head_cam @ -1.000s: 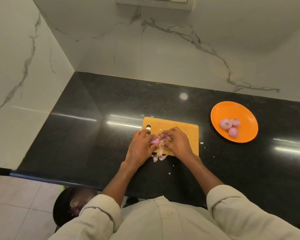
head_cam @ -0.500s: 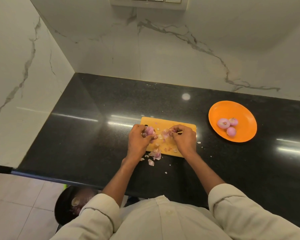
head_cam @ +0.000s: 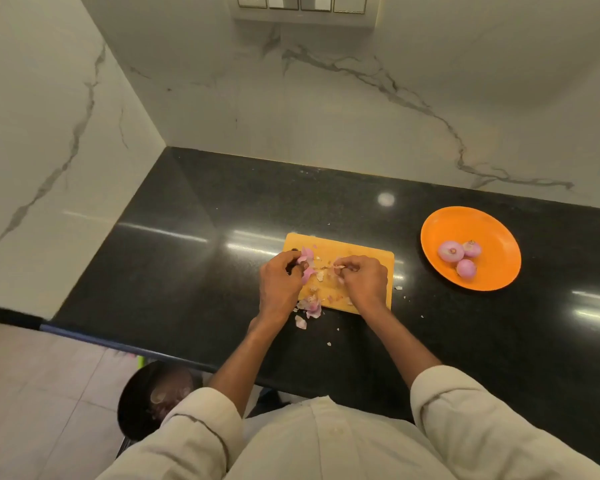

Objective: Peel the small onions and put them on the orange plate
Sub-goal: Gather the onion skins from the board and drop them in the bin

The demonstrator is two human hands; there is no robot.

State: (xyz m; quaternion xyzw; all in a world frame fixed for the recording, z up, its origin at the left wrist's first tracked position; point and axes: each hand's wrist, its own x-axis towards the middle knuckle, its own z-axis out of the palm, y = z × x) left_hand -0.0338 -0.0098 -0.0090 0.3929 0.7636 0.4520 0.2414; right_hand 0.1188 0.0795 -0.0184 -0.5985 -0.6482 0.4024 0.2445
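Note:
My left hand [head_cam: 278, 284] grips a small pink onion [head_cam: 306, 265] with loose skin over the left part of the yellow cutting board [head_cam: 361, 258]. A hand's width to the right, my right hand [head_cam: 362, 280] is curled over the board and pinches a bit of peel at its fingertips. Loose onion skins [head_cam: 311, 306] lie on the board's front edge and on the counter beside it. The orange plate [head_cam: 492, 233] sits to the right and holds three peeled onions [head_cam: 459, 256].
The black stone counter [head_cam: 187, 244] meets white marble walls at the back and left. Its front edge runs just below my forearms. A dark bin [head_cam: 142, 400] with peels stands on the floor below. Small peel scraps [head_cam: 400, 288] dot the counter.
My hands have drawn apart: the left took the onion to the board's left side, the right moved right with a piece of peel. More skins lie on the board.

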